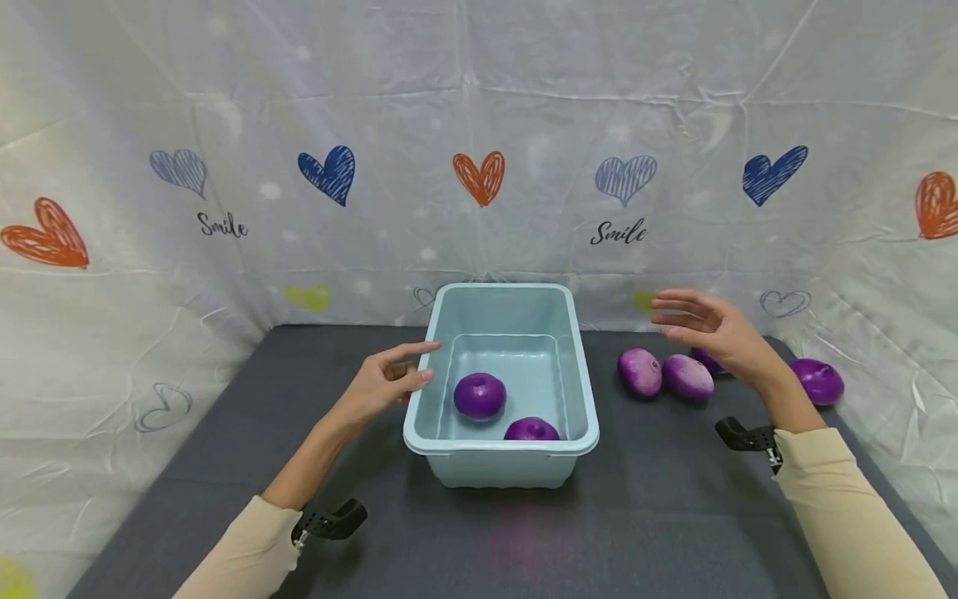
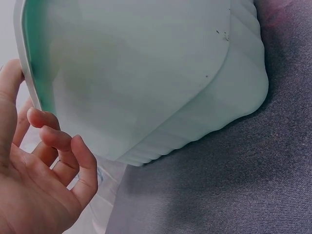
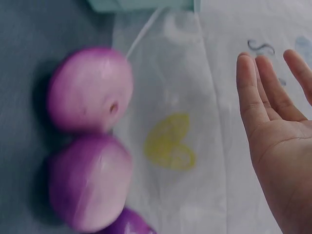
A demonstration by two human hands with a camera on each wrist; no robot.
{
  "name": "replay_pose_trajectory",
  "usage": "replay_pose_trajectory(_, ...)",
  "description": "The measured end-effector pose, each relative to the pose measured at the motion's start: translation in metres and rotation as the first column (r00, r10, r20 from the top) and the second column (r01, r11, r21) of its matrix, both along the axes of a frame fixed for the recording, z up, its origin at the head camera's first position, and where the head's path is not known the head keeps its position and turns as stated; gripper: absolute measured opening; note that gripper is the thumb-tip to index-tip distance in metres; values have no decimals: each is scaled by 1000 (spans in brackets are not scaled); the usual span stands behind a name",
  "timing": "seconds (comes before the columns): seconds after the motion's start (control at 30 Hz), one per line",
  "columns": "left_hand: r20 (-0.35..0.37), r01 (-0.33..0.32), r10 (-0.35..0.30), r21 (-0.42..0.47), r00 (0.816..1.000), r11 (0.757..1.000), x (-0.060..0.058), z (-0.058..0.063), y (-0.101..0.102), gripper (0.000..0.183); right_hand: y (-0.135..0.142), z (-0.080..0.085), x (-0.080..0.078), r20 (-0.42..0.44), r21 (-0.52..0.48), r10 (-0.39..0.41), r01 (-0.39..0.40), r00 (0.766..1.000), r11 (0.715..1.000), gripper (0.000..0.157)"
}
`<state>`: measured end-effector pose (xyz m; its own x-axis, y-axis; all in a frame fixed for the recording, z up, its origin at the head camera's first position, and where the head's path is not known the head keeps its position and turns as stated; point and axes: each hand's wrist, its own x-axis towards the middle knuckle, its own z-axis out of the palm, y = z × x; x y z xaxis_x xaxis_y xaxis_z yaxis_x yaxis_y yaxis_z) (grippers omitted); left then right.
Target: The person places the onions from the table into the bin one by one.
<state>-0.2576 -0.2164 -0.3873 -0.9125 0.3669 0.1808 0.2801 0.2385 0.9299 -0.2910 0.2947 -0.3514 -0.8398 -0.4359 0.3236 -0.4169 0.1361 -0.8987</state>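
Note:
A pale blue plastic basin stands on the dark table with two round, glossy purple vegetables inside, onion-like in look. At its left rim is my left hand, index finger and thumb at the edge. In the left wrist view, the other fingers of the left hand curl loosely outside the basin wall. My right hand, fingers spread and holding nothing, is raised above several more purple vegetables right of the basin. Two paler ones lie close together in the right wrist view.
One purple vegetable lies apart near the table's right edge, beyond the right forearm. Behind the dark tabletop hangs a white sheet printed with hearts. A black strap device sits on each wrist.

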Motion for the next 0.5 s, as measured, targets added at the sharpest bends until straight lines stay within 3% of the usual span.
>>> replay_pose_trajectory(0.27, 10, -3, 3, 4, 1000, 1000, 2, 2, 0, 47, 36, -8, 13, 7, -26, -43, 43, 999, 999, 47)
replay_pose_trajectory(0.4, 11, -2, 2, 3, 1000, 1000, 1, 1, 0, 47, 56, -11, 26, -21, 67, -147, 148, 989, 987, 46)
replay_pose_trajectory(0.5, 14, 3, -3, 0, 1000, 1000, 0, 1, 0, 48, 76, -17, 37, -58, 119, -251, 256, 966, 959, 44)
